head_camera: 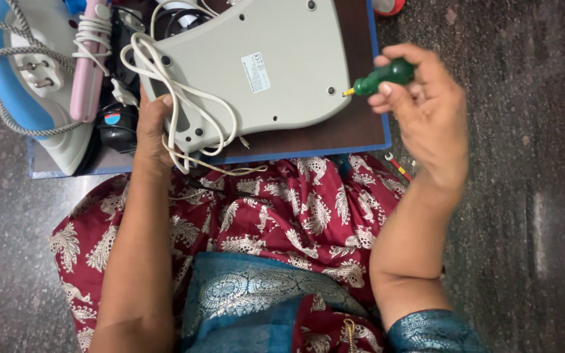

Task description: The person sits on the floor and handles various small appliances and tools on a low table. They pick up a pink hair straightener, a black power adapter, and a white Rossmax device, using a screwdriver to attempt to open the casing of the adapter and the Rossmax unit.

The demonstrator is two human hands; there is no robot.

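A grey appliance base (pixel 276 65) lies upside down on a brown board with a blue edge (pixel 335 140), its screw holes showing. My left hand (pixel 153 127) grips the appliance's narrow left end, where a white cord (pixel 184 98) loops over it. My right hand (pixel 423 108) holds a green-handled screwdriver (pixel 384 75), whose tip points at the base's right edge near a screw hole.
A blue and white clothes iron (pixel 27 78) with a braided cord lies at the left, next to a pink tool (pixel 89 59) and black parts (pixel 119 124). A small red-handled tool (pixel 397 165) lies on the dark stone floor (pixel 524 196). My lap in red patterned cloth (pixel 263 222) is below.
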